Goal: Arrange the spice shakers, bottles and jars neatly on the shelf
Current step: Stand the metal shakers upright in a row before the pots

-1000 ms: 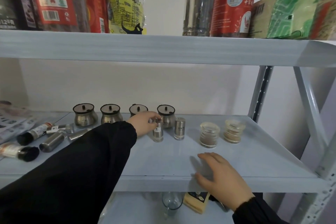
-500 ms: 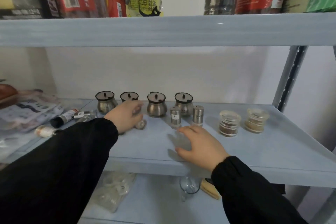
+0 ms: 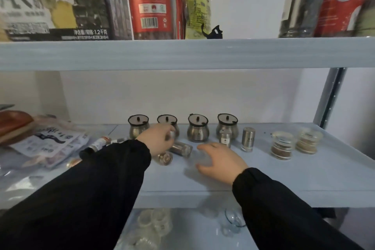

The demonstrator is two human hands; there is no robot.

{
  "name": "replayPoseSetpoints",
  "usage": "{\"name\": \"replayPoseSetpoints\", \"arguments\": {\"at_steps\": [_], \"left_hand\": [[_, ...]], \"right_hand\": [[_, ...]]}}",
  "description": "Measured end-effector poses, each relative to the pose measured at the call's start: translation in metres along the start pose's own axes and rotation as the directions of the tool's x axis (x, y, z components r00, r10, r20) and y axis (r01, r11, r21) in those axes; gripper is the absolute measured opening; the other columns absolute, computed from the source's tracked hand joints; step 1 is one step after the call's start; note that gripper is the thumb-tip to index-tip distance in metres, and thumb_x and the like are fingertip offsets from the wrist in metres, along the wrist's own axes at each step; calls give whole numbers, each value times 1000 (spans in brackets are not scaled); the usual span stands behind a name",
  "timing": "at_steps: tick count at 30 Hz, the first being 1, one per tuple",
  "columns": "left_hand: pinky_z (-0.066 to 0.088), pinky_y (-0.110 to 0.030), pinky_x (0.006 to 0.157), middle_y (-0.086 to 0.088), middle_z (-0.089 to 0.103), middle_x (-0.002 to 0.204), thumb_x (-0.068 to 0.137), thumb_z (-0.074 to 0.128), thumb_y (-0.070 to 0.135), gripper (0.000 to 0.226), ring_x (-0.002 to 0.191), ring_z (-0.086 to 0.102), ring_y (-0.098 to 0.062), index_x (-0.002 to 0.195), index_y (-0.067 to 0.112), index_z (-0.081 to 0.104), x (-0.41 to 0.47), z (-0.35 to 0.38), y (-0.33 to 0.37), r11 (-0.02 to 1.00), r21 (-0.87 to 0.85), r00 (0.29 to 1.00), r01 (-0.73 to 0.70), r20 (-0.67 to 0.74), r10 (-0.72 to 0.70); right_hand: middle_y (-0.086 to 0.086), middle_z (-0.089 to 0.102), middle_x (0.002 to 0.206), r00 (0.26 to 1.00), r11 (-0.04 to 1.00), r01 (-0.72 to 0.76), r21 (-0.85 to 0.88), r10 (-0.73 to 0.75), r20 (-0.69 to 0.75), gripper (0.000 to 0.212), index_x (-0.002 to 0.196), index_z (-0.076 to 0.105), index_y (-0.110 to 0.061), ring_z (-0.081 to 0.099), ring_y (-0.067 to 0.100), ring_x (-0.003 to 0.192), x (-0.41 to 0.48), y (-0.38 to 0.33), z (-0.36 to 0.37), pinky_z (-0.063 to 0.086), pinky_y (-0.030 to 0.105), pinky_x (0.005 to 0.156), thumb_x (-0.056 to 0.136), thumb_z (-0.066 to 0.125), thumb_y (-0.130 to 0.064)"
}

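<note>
On the middle shelf (image 3: 304,178), the left hand (image 3: 158,140) curls its fingers over two shakers (image 3: 180,149) lying on their sides, though whether it grips one I cannot tell. At its 3 o'clock the right hand (image 3: 221,160) hovers spread and empty, with four jars (image 3: 197,130) lined up at 12 o'clock.

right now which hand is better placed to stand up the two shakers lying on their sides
Left. The left hand is already over the lying shakers, fingers touching them; the right hand hovers open beside them, holding nothing.

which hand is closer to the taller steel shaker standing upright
Right. The right hand lies just in front-left of the taller steel shaker, not touching; the left hand is farther left, by two lying shakers.
</note>
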State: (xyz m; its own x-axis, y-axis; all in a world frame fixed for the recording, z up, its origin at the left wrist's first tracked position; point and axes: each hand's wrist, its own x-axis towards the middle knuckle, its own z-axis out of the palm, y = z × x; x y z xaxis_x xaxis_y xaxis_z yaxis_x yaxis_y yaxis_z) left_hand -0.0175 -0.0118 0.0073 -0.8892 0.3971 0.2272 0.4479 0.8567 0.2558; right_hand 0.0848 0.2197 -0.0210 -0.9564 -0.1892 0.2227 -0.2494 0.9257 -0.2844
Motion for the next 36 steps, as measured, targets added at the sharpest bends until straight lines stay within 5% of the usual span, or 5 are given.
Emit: {"name": "replayPoseSetpoints", "arguments": {"at_steps": [11,20,26,32,36], "left_hand": [[47,-30,77,0,62,119,76,62,25,48,104,61,-25,124,31,56,44,37,31,886,304,922,-350,279,268],[49,-27,81,15,62,99,73,80,32,37,89,62,-11,102,39,59,55,38,48,908,-396,984,-137,51,171],[48,-30,67,10,63,90,56,72,50,40,83,62,-16,89,36,56,39,40,44,932,-361,996,-37,59,62],[48,-27,70,9,61,94,68,68,40,41,85,59,-13,108,33,63,19,43,46,994,103,983,-23,185,3],[49,-27,73,4,63,100,72,65,40,43,88,59,-14,113,28,63,20,45,53,999,8,986,54,159,-54]], "right_hand": [[-7,46,147,978,980,-199,-27,197,-69,66,145,40,-38,42,12,132,-41,11,-7,37,27,106,84,55,-58],[-8,51,140,978,982,-186,-10,184,-101,59,137,45,-43,47,13,126,-51,27,-25,42,30,102,81,55,-58],[-7,49,143,987,991,-130,-10,129,-101,59,139,45,-40,47,13,126,-52,33,-28,41,29,102,83,56,-56],[-9,49,141,994,997,-71,-16,69,-82,59,138,46,-39,49,11,122,-51,40,-32,42,27,98,83,54,-59],[-9,49,141,996,999,-43,-6,43,-80,61,138,46,-37,48,11,123,-49,43,-35,42,28,100,82,53,-60]]}}
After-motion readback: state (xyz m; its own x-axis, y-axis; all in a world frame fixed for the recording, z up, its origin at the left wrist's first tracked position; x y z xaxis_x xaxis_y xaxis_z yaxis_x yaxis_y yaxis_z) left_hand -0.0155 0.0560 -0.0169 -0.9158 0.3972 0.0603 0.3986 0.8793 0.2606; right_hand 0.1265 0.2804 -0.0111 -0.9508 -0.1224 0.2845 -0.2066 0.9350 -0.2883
